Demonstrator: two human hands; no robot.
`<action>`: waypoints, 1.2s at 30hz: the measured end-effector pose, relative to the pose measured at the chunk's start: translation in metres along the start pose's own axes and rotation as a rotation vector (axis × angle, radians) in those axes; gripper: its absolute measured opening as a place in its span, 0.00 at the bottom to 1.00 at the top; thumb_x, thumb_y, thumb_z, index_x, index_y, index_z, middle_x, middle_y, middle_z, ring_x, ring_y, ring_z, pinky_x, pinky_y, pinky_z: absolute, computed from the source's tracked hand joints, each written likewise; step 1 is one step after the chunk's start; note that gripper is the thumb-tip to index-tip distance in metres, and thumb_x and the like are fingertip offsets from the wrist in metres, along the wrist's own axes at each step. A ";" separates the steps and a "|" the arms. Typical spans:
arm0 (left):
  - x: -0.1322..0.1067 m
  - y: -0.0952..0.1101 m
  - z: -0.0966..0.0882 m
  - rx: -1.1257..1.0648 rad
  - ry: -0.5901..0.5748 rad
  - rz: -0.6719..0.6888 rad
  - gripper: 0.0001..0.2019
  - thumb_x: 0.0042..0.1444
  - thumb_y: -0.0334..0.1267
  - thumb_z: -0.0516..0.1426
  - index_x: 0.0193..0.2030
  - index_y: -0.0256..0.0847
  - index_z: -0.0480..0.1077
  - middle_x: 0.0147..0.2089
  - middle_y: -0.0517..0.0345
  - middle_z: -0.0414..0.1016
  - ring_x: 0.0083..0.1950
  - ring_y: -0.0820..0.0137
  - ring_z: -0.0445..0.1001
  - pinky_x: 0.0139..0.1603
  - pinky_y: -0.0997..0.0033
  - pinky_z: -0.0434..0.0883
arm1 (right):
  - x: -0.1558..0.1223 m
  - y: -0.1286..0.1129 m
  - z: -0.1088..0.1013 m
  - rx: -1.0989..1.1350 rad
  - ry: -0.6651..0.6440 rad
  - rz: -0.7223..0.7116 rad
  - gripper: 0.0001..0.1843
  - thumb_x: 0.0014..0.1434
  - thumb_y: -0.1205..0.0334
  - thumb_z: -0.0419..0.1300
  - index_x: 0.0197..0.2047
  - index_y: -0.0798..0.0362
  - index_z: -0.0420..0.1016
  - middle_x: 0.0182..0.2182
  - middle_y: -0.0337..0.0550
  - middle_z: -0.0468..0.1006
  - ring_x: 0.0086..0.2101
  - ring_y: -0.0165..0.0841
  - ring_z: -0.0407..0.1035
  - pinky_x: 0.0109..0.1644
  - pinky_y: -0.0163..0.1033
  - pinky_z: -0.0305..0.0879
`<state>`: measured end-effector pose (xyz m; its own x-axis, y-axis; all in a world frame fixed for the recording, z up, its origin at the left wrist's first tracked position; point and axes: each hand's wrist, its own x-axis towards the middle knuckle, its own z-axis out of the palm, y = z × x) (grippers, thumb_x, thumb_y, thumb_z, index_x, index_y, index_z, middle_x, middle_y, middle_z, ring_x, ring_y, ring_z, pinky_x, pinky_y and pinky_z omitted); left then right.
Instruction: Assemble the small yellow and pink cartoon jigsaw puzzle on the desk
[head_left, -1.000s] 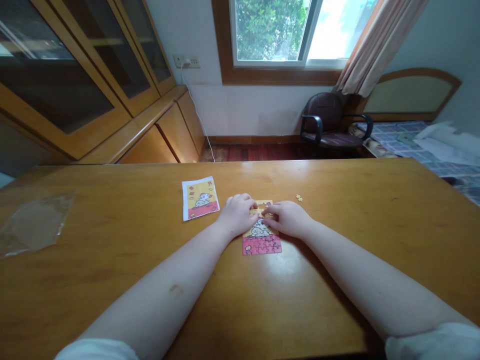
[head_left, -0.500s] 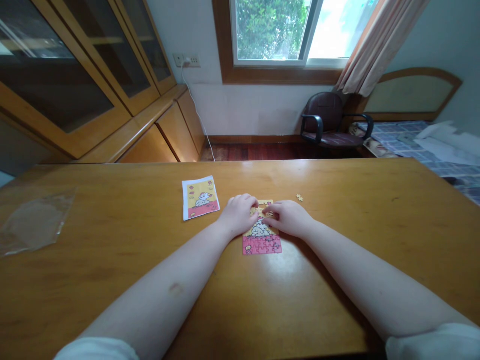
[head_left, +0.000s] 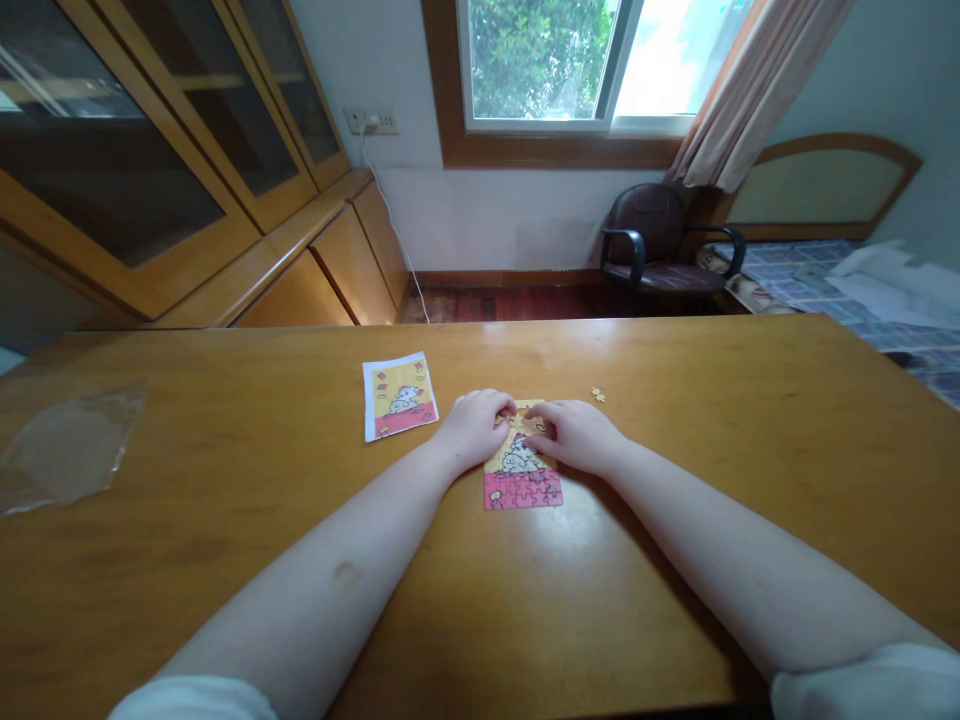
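A jigsaw puzzle lies flat on the wooden table, with a white cartoon animal on yellow above a pink band of interlocked pieces. My left hand rests over its left edge, fingers curved, with a gap between thumb and forefinger. From the right, my right hand reaches over the upper part, its thumb and forefinger apart. Between the hands, the yellow top area is partly covered by fingers. Beyond my right hand lie loose puzzle pieces, joined or touching.
A picture card with the same design lies left of the puzzle. Clear plastic film is at the table's left end. Past the far edge stand an armchair, a bed and a glass-door cabinet.
The left fingers have drawn slightly apart, showing more of the puzzle's yellow area. My right hand has barely moved. The whole view has shifted a little.
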<state>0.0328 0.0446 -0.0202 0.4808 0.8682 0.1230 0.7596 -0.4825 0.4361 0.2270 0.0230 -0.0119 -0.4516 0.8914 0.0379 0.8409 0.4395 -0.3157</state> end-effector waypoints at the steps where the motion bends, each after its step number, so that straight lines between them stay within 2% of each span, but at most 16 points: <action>1: 0.000 0.000 0.000 -0.005 0.001 -0.001 0.11 0.50 0.30 0.52 0.38 0.42 0.71 0.39 0.56 0.74 0.42 0.65 0.71 0.44 0.65 0.68 | 0.000 0.000 0.000 -0.003 -0.001 0.006 0.19 0.56 0.49 0.59 0.48 0.48 0.74 0.31 0.41 0.78 0.31 0.33 0.70 0.35 0.35 0.58; 9: -0.002 0.005 -0.002 -0.087 0.034 0.044 0.08 0.50 0.34 0.54 0.37 0.42 0.71 0.38 0.57 0.75 0.42 0.66 0.71 0.45 0.65 0.68 | 0.000 -0.001 -0.002 -0.002 -0.026 -0.023 0.18 0.58 0.49 0.57 0.49 0.47 0.74 0.31 0.40 0.77 0.30 0.32 0.69 0.33 0.35 0.56; 13: -0.002 0.009 -0.004 -0.125 -0.015 0.091 0.06 0.52 0.34 0.54 0.35 0.43 0.72 0.36 0.59 0.75 0.40 0.67 0.72 0.45 0.66 0.68 | 0.000 0.000 -0.002 -0.015 -0.027 -0.046 0.17 0.58 0.51 0.57 0.48 0.47 0.75 0.30 0.40 0.78 0.31 0.32 0.69 0.35 0.35 0.56; 19: -0.002 0.007 -0.004 -0.195 -0.018 0.145 0.07 0.52 0.33 0.53 0.35 0.42 0.72 0.36 0.59 0.75 0.39 0.69 0.72 0.44 0.68 0.68 | -0.001 0.001 -0.002 -0.017 -0.005 -0.097 0.14 0.59 0.51 0.56 0.43 0.50 0.76 0.28 0.41 0.77 0.30 0.32 0.68 0.34 0.35 0.55; 27: -0.002 0.010 -0.004 -0.205 -0.034 0.145 0.09 0.52 0.33 0.54 0.40 0.41 0.70 0.37 0.57 0.75 0.39 0.68 0.72 0.43 0.67 0.68 | -0.001 0.001 0.000 0.122 0.047 -0.126 0.13 0.63 0.58 0.53 0.33 0.52 0.76 0.28 0.41 0.75 0.29 0.28 0.66 0.34 0.32 0.55; 31: -0.001 0.007 -0.002 -0.180 0.054 0.063 0.10 0.55 0.34 0.51 0.43 0.41 0.69 0.38 0.56 0.75 0.40 0.67 0.72 0.45 0.66 0.69 | -0.001 0.001 -0.002 0.049 0.040 -0.066 0.14 0.62 0.57 0.53 0.29 0.53 0.74 0.26 0.40 0.74 0.27 0.28 0.65 0.33 0.33 0.54; 36: 0.002 -0.004 -0.003 -0.073 0.157 -0.156 0.09 0.54 0.33 0.51 0.40 0.41 0.70 0.39 0.55 0.75 0.43 0.65 0.72 0.46 0.64 0.69 | -0.002 0.001 -0.006 -0.066 0.018 0.026 0.17 0.62 0.55 0.50 0.28 0.51 0.73 0.26 0.42 0.76 0.28 0.30 0.66 0.32 0.34 0.53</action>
<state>0.0293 0.0483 -0.0187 0.2821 0.9416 0.1837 0.7829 -0.3366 0.5232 0.2305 0.0225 -0.0071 -0.4245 0.9042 0.0473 0.8705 0.4219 -0.2534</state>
